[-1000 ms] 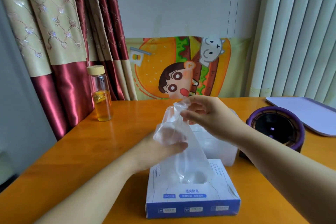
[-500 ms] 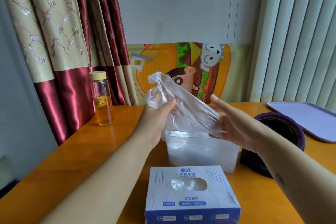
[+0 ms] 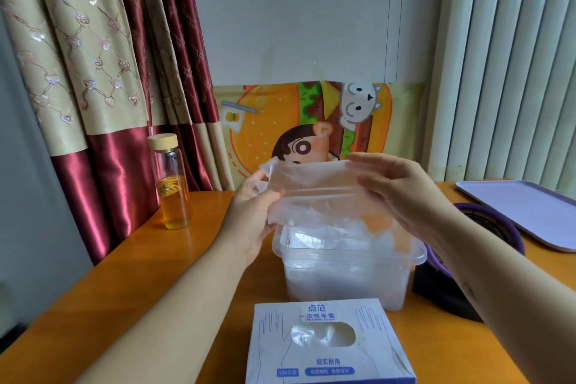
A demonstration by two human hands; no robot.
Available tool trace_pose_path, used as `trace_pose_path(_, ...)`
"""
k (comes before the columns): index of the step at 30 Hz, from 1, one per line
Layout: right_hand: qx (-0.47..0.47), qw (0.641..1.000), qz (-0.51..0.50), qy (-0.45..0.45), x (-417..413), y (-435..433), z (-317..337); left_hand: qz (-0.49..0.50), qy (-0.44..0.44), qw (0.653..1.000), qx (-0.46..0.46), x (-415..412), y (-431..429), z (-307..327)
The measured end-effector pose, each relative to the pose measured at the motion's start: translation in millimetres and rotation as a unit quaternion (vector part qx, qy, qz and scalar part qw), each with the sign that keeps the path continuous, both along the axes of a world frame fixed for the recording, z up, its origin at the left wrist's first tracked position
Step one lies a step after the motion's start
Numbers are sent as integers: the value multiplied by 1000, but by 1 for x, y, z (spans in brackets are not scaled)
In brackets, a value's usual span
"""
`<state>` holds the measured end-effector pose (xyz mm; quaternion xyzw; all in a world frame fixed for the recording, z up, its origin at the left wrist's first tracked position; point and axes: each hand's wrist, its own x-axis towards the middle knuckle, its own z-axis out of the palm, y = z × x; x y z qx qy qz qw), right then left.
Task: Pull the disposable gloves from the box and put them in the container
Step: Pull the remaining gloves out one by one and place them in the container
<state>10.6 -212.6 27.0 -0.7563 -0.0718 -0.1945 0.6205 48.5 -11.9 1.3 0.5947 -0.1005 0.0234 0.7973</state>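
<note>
Clear-plastic disposable glove [image 3: 311, 193] is pinched at each end by curled fingers of the left hand [image 3: 249, 221] and right hand [image 3: 405, 199], long axis side to side (neither hand nearer). Straight below stands the translucent plastic container [image 3: 349, 271]; the blue-and-white cardboard glove box [image 3: 327, 352] lies nearer on the orange wooden counter [image 3: 174, 274].

Two hands show, the left hand [image 3: 251, 218] and the right hand [image 3: 405, 196], with one glove [image 3: 314, 193] between them. One container [image 3: 343, 271] stands on the one table [image 3: 149, 277]. From the container:

- one box [image 3: 327, 358] at six o'clock
- one bottle [image 3: 172, 187] at nine
- one round purple gadget [image 3: 495, 227] at three
- one tray [image 3: 526, 212] at two
- one cartoon picture [image 3: 277, 121] at twelve

The gloves heaped inside the container are too crumpled to count.
</note>
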Motion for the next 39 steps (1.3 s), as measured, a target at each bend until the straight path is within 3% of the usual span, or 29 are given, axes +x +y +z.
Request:
trace_pose_path(5, -152, 988, -32, 27, 14, -12, -3, 154, 67, 985, 25, 28, 43, -18)
trace_pose_path(7, -197, 979, -36, 38, 21, -13, -8, 215, 37, 970, 110, 36, 53, -17)
trace_pose_path(9, -242, 968, -36, 63, 28, -10, -14, 230, -55, 952, 194, 37, 50, -11)
trace_pose_path(13, -271, 955, -29, 117, 42, -10, -27, 84, -245, 879, 401, 29, 12, 6)
trace_pose_path(15, -258, 958, -25, 121, 44, -11, -25, -20, -252, 827, 502, 30, -9, 9)
trace_pose_path(17, -191, 977, -8, 98, 47, -10, -14, -93, -229, 799, 548, 35, -25, 9)
trace_pose_path(20, -88, 994, 27, 56, 51, 0, 18, -82, -237, 825, 507, 35, -42, 12)
trace_pose_path(25, -133, 990, 13, 37, 66, 18, 43, 135, -313, 855, 390, 44, -37, 8)
trace_pose_path(28, -121, 991, 9, 49, 72, 27, 48, 224, -304, 839, 393, 52, -10, 0)
trace_pose_path(34, -159, 984, 20, 78, 85, 62, 45, 293, -296, 796, 439, 61, 52, -14)
trace_pose_path(39, -170, 979, 38, 103, 93, 69, 32, 224, -296, 759, 535, 51, 95, -32)
